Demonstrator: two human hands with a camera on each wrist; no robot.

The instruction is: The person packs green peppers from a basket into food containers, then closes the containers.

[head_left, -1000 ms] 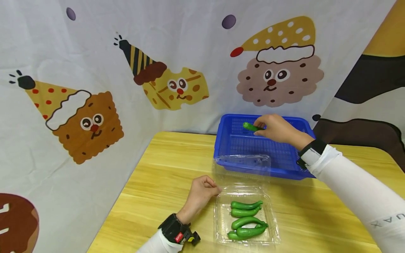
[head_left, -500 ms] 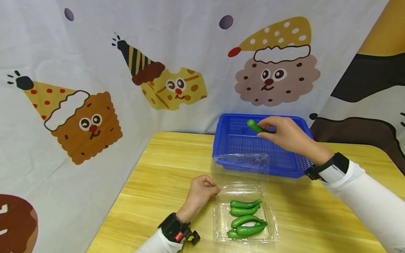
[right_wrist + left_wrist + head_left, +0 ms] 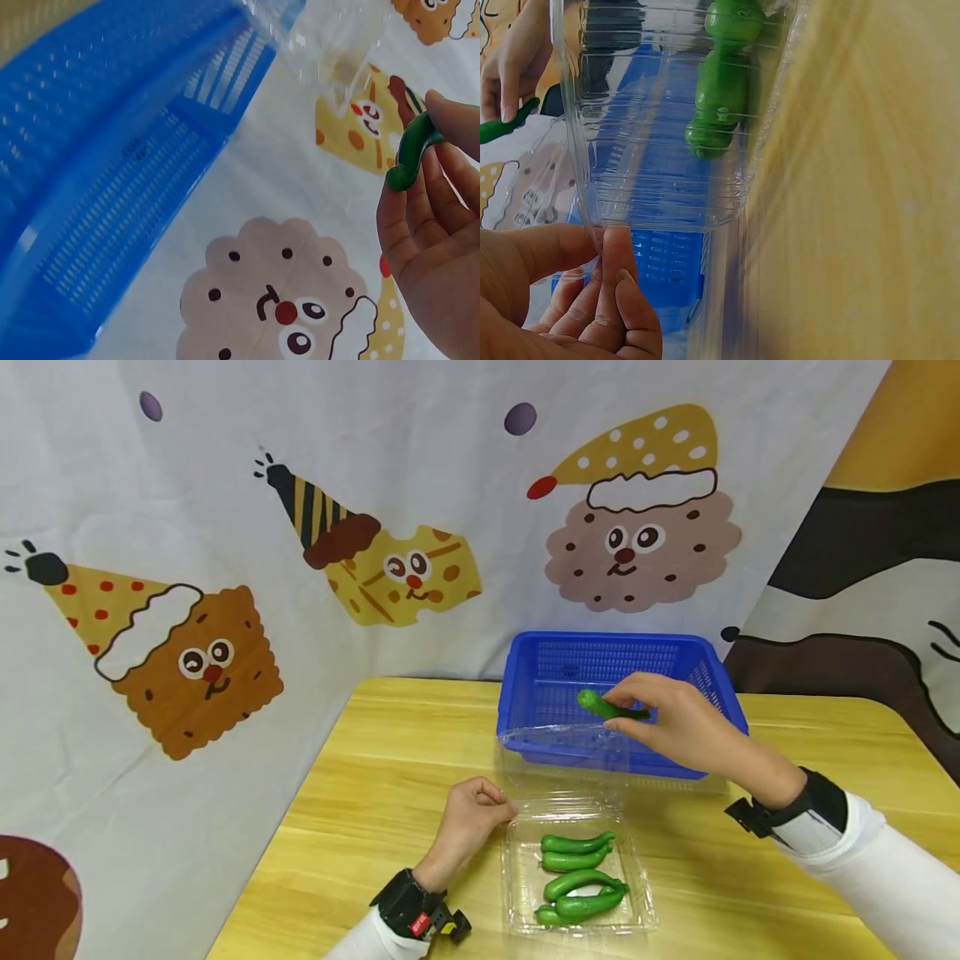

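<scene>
My right hand [image 3: 678, 722] pinches a green pepper [image 3: 596, 703] between thumb and fingers, above the front side of a blue basket [image 3: 510, 693]. In the right wrist view the curved pepper [image 3: 409, 154] shows between thumb and fingertips. A clear plastic clamshell container [image 3: 637, 860] lies with its lid [image 3: 540, 768] raised, on the table before the basket. Several green peppers [image 3: 588, 906] lie in it, side by side. With thumb and forefinger, my left hand [image 3: 472, 814] pinches the container's rim near the hinge; the left wrist view shows the fingers [image 3: 619, 251] on that edge.
The wooden table [image 3: 360, 793] ends at a white cloth backdrop [image 3: 420, 435] printed with cartoon biscuits and cheese. The basket stands against that cloth, and the raised lid overlaps its near side in the head view.
My right hand, holding the pepper, has come down and nearer from over the back of the basket towards its front side. The left hand has stayed at the container's edge.
</scene>
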